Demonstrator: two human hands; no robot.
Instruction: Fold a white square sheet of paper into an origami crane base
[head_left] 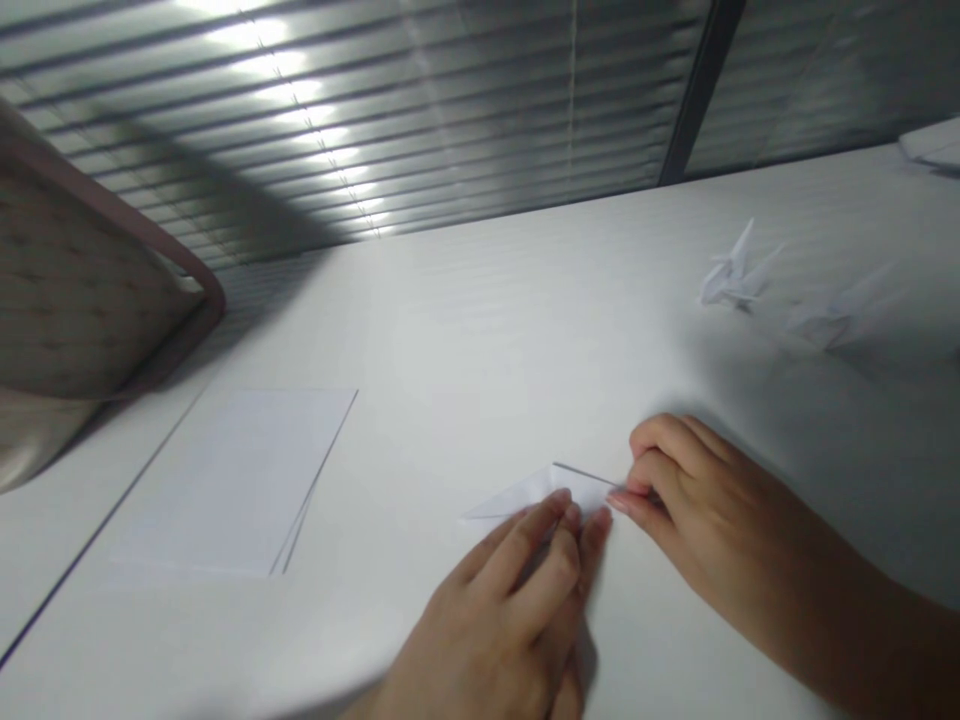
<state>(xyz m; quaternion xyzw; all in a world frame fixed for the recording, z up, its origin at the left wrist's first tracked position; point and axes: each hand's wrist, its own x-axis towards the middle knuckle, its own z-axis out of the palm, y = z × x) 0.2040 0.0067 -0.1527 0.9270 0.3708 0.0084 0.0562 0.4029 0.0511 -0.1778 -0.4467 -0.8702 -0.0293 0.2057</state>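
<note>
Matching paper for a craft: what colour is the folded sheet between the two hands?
It's a plain white folded paper triangle, unpatterned, best seen in the head view.

Head-worn view faces forward, down at left hand (pixel 487 620), right hand (pixel 712 520), white table (pixel 465 340).

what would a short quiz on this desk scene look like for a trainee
1. True or false: the right hand pinches a corner of the folded white paper.
2. Multiple choice: what lies toward the far right of the white desk? a) a folded paper crane b) a pair of scissors c) a coffee mug
3. Short answer: in the head view, on which side of the left hand is the stack of white paper sheets?

Key: 1 true; 2 a; 3 left
</note>
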